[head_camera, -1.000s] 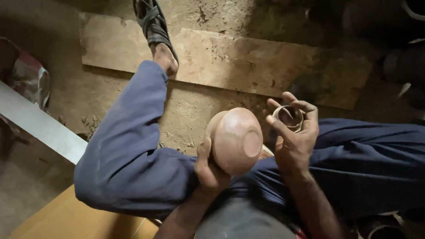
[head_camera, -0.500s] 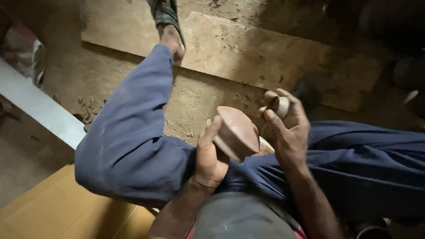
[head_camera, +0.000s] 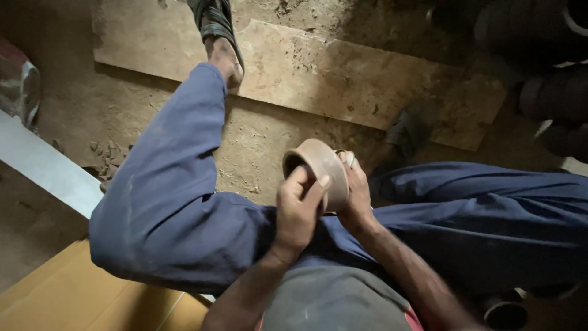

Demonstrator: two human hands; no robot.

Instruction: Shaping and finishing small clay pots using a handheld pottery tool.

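Sitting low, I had a pale beam (head_camera: 43,168) at far left and my bent left knee (head_camera: 165,208) beside it, sandal (head_camera: 214,21) out on a stone slab (head_camera: 343,73). My left hand (head_camera: 299,211) was curled around the clay pot (head_camera: 317,168), thumb across its wall, holding it above my lap, mouth tilted up-left. My right hand (head_camera: 355,187) was cupped behind it, fingers pressed to the far side; whether it pinched anything, I couldn't tell. I judged this a turning-and-finishing step; the next move wanted a steady grip and light pressure.
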